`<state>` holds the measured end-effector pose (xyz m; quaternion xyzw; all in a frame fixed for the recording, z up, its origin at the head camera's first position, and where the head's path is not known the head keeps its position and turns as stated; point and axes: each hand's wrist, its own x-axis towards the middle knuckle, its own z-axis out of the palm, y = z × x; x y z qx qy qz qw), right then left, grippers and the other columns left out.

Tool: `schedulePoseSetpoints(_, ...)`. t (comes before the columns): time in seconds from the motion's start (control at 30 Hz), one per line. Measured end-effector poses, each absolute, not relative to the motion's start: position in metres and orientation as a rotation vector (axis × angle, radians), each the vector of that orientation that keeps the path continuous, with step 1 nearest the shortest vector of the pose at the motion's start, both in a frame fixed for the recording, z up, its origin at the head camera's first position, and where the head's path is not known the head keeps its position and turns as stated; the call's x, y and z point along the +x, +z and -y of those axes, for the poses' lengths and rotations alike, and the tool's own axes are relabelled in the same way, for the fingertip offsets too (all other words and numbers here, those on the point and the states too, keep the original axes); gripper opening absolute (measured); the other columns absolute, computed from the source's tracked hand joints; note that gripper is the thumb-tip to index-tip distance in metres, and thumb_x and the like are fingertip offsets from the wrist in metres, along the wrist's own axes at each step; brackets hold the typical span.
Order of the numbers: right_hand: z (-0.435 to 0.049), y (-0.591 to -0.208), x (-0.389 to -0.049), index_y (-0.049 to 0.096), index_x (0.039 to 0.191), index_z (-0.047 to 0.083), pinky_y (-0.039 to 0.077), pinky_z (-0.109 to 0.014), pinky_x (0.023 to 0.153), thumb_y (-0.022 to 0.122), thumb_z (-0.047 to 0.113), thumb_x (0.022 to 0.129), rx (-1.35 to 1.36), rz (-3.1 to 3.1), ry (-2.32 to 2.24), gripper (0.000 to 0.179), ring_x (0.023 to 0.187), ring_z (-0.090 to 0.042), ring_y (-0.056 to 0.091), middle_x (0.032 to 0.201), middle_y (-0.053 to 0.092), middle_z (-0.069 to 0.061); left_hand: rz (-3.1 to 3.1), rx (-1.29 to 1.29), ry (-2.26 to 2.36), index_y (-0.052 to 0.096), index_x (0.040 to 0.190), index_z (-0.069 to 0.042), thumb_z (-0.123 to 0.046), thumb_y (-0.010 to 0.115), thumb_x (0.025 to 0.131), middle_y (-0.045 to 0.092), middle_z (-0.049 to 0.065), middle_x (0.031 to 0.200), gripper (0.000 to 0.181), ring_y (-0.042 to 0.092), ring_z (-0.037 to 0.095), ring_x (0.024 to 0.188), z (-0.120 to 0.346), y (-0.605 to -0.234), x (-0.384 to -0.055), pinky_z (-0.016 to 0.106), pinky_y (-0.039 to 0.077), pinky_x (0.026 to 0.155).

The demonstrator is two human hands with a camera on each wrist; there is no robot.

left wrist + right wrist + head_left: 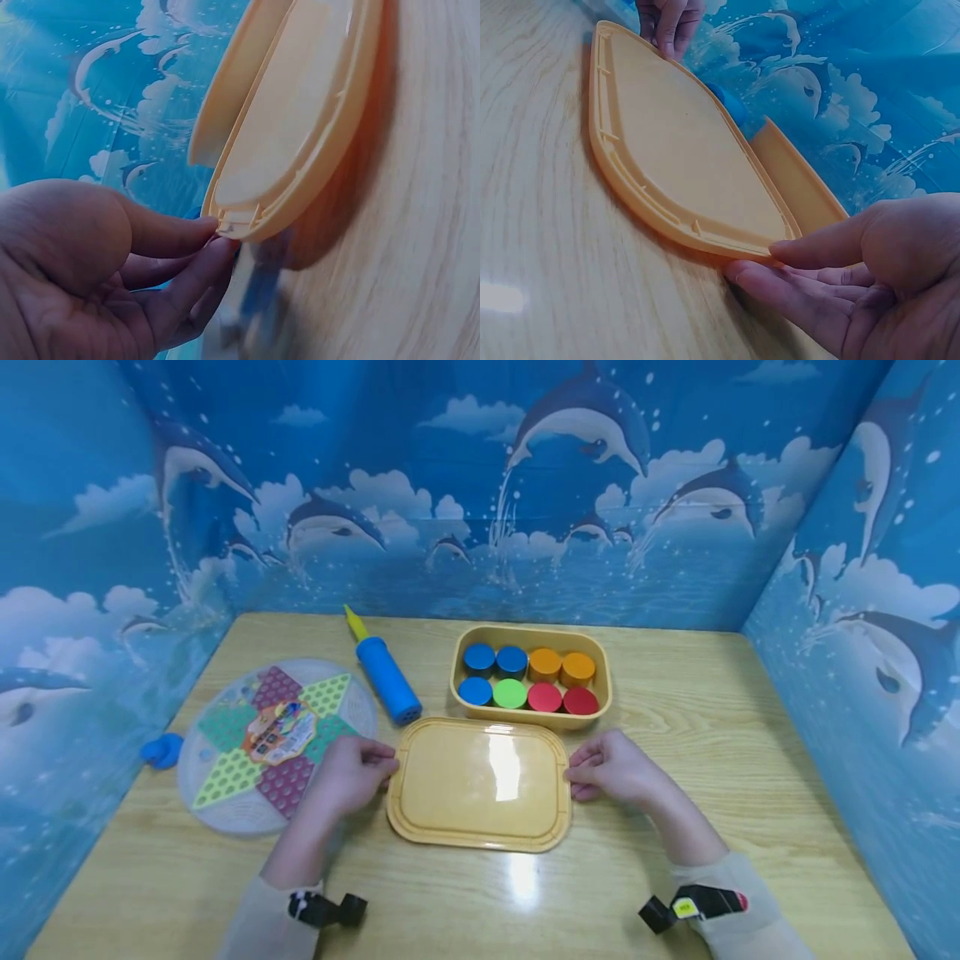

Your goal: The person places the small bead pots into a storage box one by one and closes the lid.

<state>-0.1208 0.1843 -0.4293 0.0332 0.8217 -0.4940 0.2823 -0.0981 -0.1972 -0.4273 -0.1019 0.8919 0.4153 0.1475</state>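
A yellow plastic lid (480,785) with rounded corners is held level, its ridged side up, just in front of a matching yellow box (531,720). My left hand (354,777) pinches its left end between thumb and fingers, as the left wrist view also shows at the lid's rim (311,191). At the opposite end, my right hand (611,768) pinches the edge the same way. A shadow lies under the lid's rim (641,225) in the right wrist view. Inside the box stand several round pieces with blue, green, orange and red tops, such as a green one (510,693).
To the left lies a round Chinese checkers board (217,731), with a small blue object (161,750) at its outer edge. A blue hand pump (388,681) with a yellow nozzle lies between board and box. Dolphin-printed curtains (480,485) enclose the table (690,710).
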Motion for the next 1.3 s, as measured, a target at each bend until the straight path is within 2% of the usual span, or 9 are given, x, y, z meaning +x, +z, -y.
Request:
schedulePoseSetpoints(0.1,-0.185,-0.425,-0.12,0.071,0.109,-0.007,0.067,-0.038,0.073,0.073,0.003,0.1,0.09,-2.199,-1.318,0.013,0.079,-0.027,0.076,0.09,0.075,-0.015,-2.546,-0.258,1.23,0.075,0.115,0.002,-0.01,0.072,0.101,0.073,0.008,0.094,0.018,0.069,0.018,0.081,0.201,-0.424,-0.096,0.032,0.061,0.07)
schedulePoseSetpoints(0.4,-0.189,-0.398,-0.117,0.071,0.112,-0.007,0.067,-0.043,0.077,0.078,0.006,0.098,-0.01,-2.211,-1.359,0.02,0.083,-0.032,0.077,0.094,0.076,-0.015,-2.514,-0.211,1.283,0.073,0.121,0.002,-0.013,0.07,0.104,0.074,0.011,0.106,0.023,0.071,0.022,0.092,0.208,-0.399,-0.092,0.036,0.062,0.078)
schedulePoseSetpoints(0.63,-0.196,-0.378,-0.119,0.066,0.125,-0.013,0.066,-0.049,0.084,0.077,0.007,0.098,-0.11,-2.278,-1.45,0.036,0.088,-0.032,0.076,0.103,0.074,-0.017,-2.484,-0.18,1.375,0.07,0.124,0.001,-0.017,0.069,0.106,0.073,0.014,0.113,0.025,0.074,0.022,0.097,0.204,-0.379,-0.098,0.039,0.064,0.087)
schedulePoseSetpoints(0.87,-0.204,-0.363,-0.126,0.062,0.128,-0.019,0.066,-0.045,0.082,0.075,0.004,0.099,-0.103,-2.324,-1.676,0.039,0.089,-0.022,0.077,0.111,0.074,-0.025,-2.431,-0.128,1.583,0.068,0.125,0.008,-0.012,0.066,0.107,0.072,0.022,0.117,0.026,0.075,0.027,0.1,0.197,-0.364,-0.114,0.04,0.064,0.09)
schedulePoseSetpoints(1.03,-0.211,-0.352,-0.131,0.06,0.13,-0.021,0.065,-0.043,0.083,0.074,0.005,0.101,-0.11,-2.304,-1.778,0.041,0.088,-0.02,0.078,0.114,0.074,-0.026,-2.443,-0.168,1.611,0.068,0.127,0.004,-0.016,0.063,0.109,0.07,0.019,0.121,0.027,0.073,0.028,0.105,0.187,-0.351,-0.129,0.04,0.063,0.092)
schedulePoseSetpoints(1.17,-0.215,-0.348,-0.138,0.059,0.129,-0.023,0.066,-0.043,0.079,0.071,0.005,0.103,-0.095,-2.285,-1.785,0.04,0.082,-0.022,0.078,0.108,0.075,-0.025,-2.513,-0.162,1.598,0.069,0.127,0.001,-0.017,0.064,0.109,0.071,0.016,0.118,0.026,0.073,0.026,0.103,0.178,-0.347,-0.141,0.04,0.064,0.089)
schedulePoseSetpoints(1.3,-0.217,-0.345,-0.147,0.06,0.129,-0.022,0.067,-0.038,0.075,0.07,0.008,0.104,-0.05,-2.341,-1.749,0.04,0.079,-0.019,0.078,0.104,0.077,-0.021,-2.506,-0.139,1.685,0.07,0.131,0.0,-0.016,0.064,0.109,0.071,0.015,0.119,0.028,0.073,0.026,0.106,0.171,-0.349,-0.153,0.037,0.065,0.087)
